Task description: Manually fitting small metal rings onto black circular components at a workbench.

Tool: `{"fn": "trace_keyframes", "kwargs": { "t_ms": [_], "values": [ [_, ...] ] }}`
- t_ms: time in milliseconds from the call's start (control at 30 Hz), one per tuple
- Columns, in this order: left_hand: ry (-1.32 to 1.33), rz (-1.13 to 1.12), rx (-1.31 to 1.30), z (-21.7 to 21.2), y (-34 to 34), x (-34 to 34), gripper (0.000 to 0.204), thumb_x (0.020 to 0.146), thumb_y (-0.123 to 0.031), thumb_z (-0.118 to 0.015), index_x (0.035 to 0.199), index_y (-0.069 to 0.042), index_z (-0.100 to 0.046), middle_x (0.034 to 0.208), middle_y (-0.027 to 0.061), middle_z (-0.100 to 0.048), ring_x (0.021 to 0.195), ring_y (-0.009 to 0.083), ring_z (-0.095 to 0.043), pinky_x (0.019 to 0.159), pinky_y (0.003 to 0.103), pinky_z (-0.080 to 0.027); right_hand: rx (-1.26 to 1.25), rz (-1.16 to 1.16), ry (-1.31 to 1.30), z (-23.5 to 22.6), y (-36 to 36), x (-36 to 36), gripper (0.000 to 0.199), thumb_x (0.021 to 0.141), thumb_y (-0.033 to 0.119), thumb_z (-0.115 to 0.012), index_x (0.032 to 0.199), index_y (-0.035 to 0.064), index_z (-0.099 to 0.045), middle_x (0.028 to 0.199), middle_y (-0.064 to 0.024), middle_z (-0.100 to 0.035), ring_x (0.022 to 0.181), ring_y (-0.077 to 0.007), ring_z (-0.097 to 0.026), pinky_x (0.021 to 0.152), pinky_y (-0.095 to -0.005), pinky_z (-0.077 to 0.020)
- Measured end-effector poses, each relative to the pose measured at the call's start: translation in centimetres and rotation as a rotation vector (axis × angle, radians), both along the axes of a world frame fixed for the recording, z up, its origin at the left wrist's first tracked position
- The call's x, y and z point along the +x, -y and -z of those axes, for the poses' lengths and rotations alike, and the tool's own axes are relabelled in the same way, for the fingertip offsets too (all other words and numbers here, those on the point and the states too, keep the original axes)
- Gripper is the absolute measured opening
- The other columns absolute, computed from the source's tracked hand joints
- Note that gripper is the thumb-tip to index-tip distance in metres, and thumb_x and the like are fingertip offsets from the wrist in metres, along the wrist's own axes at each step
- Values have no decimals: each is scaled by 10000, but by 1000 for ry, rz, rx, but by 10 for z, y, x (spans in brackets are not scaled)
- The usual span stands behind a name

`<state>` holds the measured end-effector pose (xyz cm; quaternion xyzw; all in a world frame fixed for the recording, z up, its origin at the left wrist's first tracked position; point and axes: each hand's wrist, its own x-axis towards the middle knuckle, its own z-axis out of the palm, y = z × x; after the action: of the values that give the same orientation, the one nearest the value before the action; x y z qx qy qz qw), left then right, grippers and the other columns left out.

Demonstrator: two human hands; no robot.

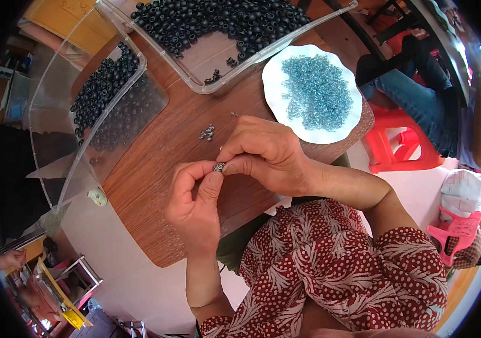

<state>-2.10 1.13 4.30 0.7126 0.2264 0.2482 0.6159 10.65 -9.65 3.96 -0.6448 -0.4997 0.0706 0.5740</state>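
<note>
Over the wooden table, my left hand (194,197) and my right hand (268,149) meet fingertip to fingertip. Thumb and forefinger of each are pinched on a small silvery coiled piece (219,167) that looks like a metal spring; the fingers partly cover it. Just beyond the hands lies a little cluster of similar coiled pieces (207,133), with one more loose piece (235,114) to its right. A white plate (272,84) with a wavy rim stands to the far right of my hands, heaped with small translucent bluish rings (316,90).
Clear plastic bins (198,87) at the far side hold many black ring-shaped parts (218,28). Another clear bin (54,197) at the left holds more black parts (105,84). A red plastic stool (404,143) and a seated person's jeans (415,101) are beyond the table's right edge.
</note>
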Motion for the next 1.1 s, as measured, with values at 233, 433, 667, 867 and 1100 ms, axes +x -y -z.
{"fn": "trace_keyframes", "kwargs": {
  "t_ms": [233, 433, 667, 867, 1100],
  "values": [
    [50, -76, 438, 8, 8, 6, 74, 827, -39, -651, 860, 1, -597, 809, 72, -577, 737, 201, -531, 643, 285, -437, -79, -29, -368, 0, 5, -8, 118, 756, 30, -710, 848, 7, -641, 789, -33, -613, 712, -112, -559, 635, -240, -452],
    [88, -131, 365, 12, 13, 8, 77, 834, -37, -647, 876, 3, -596, 825, 73, -576, 746, 186, -533, 647, 279, -440, -84, -79, -770, -2, 7, -16, 65, 825, 11, -648, 885, -7, -628, 833, -15, -620, 792, -52, -557, 699, -193, -469],
    [117, -277, 284, 16, 26, 10, 113, 880, -77, -618, 924, 22, -588, 877, 27, -555, 796, 103, -516, 731, 219, -430, -63, -49, -918, 3, 5, -26, 67, 851, 24, -628, 910, -8, -621, 831, -4, -608, 786, -48, -545, 697, -196, -462],
    [59, -208, -80, 17, 19, 3, 88, 847, -36, -644, 899, 24, -606, 867, 24, -574, 800, 100, -517, 724, 208, -424, -54, 71, -554, 2, 6, -24, 98, 831, 24, -648, 920, -7, -622, 805, -6, -588, 789, -72, -533, 681, -210, -442],
    [61, -117, -326, 14, 15, 2, 100, 843, -55, -661, 888, 19, -610, 857, -11, -573, 778, 71, -504, 720, 188, -415, -40, 86, -147, 4, 5, -13, 119, 778, 37, -687, 872, 18, -617, 801, -50, -597, 735, -164, -551, 637, -267, -438]
  ]
}}
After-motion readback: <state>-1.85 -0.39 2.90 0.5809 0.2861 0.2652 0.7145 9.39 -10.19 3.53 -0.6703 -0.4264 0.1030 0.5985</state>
